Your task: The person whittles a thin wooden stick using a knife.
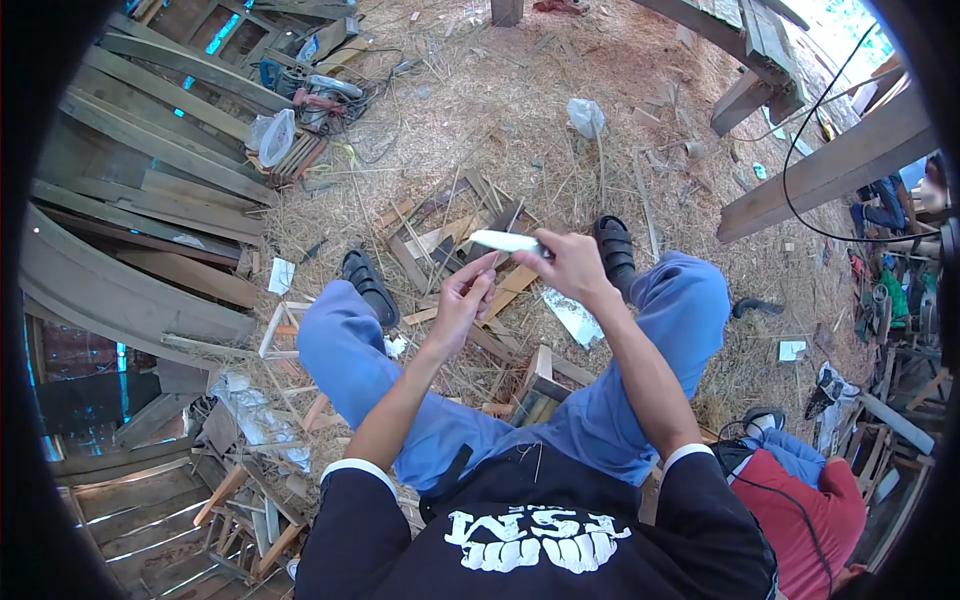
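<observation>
My right hand point(578, 268) is closed round a white, tapered bottle point(508, 242), held nearly level with its narrow end pointing left. Just below and left of that tip, my left hand point(466, 305) pinches something thin, too small to make out clearly. The two hands are close together but apart, above the space between my knees. Beneath them lie wood offcuts point(512, 290) on ground covered with shavings.
Planks point(180, 140) lean at the left, near power tools point(325, 100). A wooden frame point(272, 335) stands beside my left knee. Beams point(820, 165) and a hanging cable point(790, 190) are at the right. A person in red point(800, 510) sits at the lower right.
</observation>
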Available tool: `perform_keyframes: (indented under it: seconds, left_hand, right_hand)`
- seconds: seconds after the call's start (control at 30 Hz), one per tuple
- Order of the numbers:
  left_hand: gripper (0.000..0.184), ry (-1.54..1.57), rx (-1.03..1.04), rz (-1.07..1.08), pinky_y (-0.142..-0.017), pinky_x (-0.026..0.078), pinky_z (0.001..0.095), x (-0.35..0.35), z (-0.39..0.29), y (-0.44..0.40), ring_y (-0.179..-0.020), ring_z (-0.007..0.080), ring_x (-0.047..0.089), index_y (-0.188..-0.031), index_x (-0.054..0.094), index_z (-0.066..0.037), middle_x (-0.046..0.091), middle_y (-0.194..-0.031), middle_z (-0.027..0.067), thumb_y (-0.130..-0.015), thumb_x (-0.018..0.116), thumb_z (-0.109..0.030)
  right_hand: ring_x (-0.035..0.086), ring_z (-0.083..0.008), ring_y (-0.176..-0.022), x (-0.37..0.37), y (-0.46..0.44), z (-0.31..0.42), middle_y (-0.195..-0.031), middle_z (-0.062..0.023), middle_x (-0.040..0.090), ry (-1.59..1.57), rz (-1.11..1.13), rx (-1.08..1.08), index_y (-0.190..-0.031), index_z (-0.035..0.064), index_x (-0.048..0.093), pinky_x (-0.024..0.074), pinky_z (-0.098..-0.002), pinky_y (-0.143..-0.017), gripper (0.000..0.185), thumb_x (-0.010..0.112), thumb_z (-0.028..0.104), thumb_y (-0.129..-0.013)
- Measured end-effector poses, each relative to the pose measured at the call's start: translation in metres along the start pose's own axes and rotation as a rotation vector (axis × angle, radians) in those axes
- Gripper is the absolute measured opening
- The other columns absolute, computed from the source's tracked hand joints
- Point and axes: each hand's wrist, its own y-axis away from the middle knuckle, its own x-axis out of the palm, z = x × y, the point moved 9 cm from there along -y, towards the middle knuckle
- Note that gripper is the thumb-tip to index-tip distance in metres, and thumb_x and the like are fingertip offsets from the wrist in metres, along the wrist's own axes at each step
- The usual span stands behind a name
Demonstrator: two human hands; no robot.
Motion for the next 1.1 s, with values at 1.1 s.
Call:
perform_keyframes:
  seconds: [1.1]
  left_hand:
    - [0.04,-0.003,-0.16,0.193,-0.047,0.027,0.02,0.022,0.008,0.02,-0.055,0.0022,0.033,-0.143,0.056,-0.01,0.043,-0.071,-0.0056,-0.104,0.056,-0.019]
  right_hand:
    - [0.066,-0.032,-0.057,-0.033,-0.013,-0.041,-0.059,-0.0151,0.061,-0.019,-0.1,0.183,-0.085,0.0061,0.07,0.0495,-0.0421,-0.055,0.055,0.063,0.061,-0.091]
